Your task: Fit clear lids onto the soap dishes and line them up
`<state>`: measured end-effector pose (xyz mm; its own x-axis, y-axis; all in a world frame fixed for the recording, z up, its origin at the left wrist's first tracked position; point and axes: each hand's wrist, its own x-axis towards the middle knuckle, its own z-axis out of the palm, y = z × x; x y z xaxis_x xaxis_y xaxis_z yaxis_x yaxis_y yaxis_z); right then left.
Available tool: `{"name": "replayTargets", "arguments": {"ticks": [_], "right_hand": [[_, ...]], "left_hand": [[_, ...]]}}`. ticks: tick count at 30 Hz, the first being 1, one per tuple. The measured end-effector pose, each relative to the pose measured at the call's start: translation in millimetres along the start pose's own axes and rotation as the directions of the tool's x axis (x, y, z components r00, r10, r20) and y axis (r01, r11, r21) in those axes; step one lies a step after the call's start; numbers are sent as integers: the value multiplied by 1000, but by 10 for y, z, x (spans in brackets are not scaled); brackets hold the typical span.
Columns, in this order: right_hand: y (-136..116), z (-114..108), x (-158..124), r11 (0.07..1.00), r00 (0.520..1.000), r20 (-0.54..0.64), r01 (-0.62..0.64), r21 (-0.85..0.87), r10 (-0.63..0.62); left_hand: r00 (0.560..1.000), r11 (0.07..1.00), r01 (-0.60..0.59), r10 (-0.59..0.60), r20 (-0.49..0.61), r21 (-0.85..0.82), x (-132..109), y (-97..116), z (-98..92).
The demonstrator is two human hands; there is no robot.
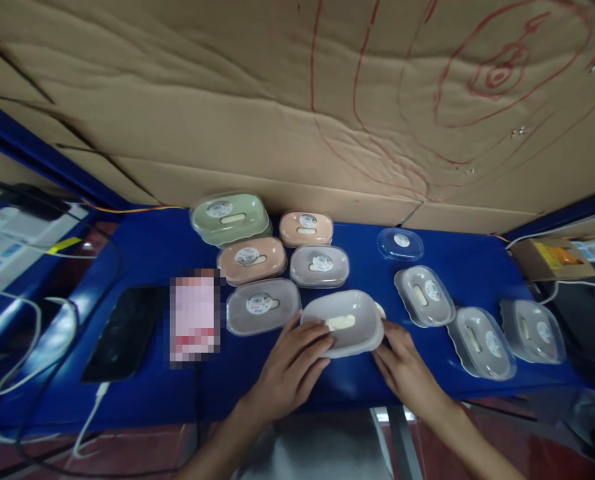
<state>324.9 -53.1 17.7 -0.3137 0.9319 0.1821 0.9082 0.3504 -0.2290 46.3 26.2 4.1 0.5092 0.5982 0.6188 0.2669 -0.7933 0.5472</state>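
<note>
A grey oval plastic box [364, 317] without a lid is tilted towards me over the front of the blue table. A cream strip [341, 323] shows on its inner floor. My left hand [297, 363] grips the left end, with the fingers reaching over the rim onto the inside. At the other end my right hand [402, 363] is closed round the right edge, its fingertips partly hidden behind the box. A small cream piece [380, 310] sticks out above the right fingers; what it belongs to is unclear. A loose clear lid [400, 245] with a round sticker lies behind.
Lidded boxes in green [232, 219], peach [252, 261] and grey [263, 307] stand at left and centre. More lidded grey boxes [482, 343] sit at right. A phone [122, 333] with a white cable lies left, beside a blurred-out pink item [194, 317]. Cardboard [227, 133] walls the back.
</note>
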Motion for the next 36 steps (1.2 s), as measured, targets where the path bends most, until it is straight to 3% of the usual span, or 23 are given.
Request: {"name": "replayTargets", "arguments": {"ticks": [3, 6, 8, 14, 17, 20, 22, 26, 30, 33, 36], "right_hand": [[34, 109, -155, 986, 989, -107, -83, 148, 99], [61, 142, -195, 947, 920, -271, -224, 231, 284], [129, 60, -140, 948, 908, -303, -231, 219, 291], [702, -588, 459, 982, 991, -117, -83, -169, 64], [720, -747, 722, 955, 1000, -16, 13, -296, -18], [427, -610, 697, 959, 963, 133, 250, -133, -233], [216, -412, 530, 945, 934, 156, 327, -21, -320], [15, -6, 119, 976, 978, -35, 206, 69, -204], [-73, 229, -94, 981, 986, -161, 76, 177, -48], [-121, 227, -103, 983, 988, -147, 75, 165, -51], [21, 43, 39, 982, 987, -60, 156, 108, -150]], "left_hand": [[998, 998, 10, -14, 69, 55, 49, 20, 32], [984, 995, -7, -11, 178, 97, 79, 22, 79], [971, 992, -10, -20, 239, 127, 86, 18, 113], [935, 980, -46, -27, 355, 195, 68, -7, 182], [941, 976, -58, -17, 337, 210, 42, -16, 182], [949, 978, -48, -18, 314, 204, 26, -16, 164], [955, 981, -39, -20, 295, 193, 23, -15, 152], [957, 983, -65, 13, 290, 172, 23, -27, 150], [953, 985, -84, 35, 302, 152, 21, -47, 169], [952, 988, -78, 34, 305, 133, 20, -45, 174], [963, 989, -37, -2, 269, 140, 17, -26, 160]]}}
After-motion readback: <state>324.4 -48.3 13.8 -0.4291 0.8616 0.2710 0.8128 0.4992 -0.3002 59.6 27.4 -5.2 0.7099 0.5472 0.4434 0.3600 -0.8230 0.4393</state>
